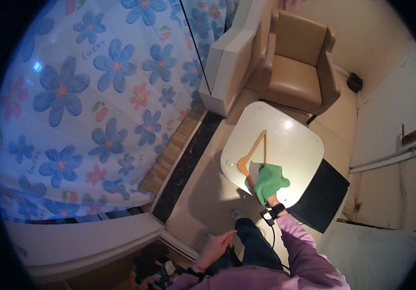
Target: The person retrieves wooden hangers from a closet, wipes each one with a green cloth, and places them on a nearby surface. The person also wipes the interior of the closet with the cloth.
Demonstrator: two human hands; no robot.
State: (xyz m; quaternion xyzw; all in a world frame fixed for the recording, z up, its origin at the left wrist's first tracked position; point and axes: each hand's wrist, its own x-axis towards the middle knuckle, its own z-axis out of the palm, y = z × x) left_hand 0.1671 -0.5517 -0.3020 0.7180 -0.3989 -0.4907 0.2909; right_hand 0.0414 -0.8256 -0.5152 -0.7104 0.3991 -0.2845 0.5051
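My right hand (272, 200) reaches over the near edge of a white table (291, 145) with a green cloth (269, 179) draped over it. The fingers are hidden under the cloth, which appears to be held in the hand. A wooden clothes hanger (244, 165) with a metal hook lies on the tabletop, hook to the left. The cloth covers part of the hanger's bar and its near end. My left hand (217, 249) hangs low in front of my body, off the table, its fingers loosely extended and nothing visible in them.
Beyond the table stands a tan armchair (296, 79). A black flat-topped object (322, 197) adjoins the table's right side. A flowered curtain (121, 105) hangs at left, above a dark floor strip (189, 165). A small black device (267, 217) with a cable sits by my right wrist.
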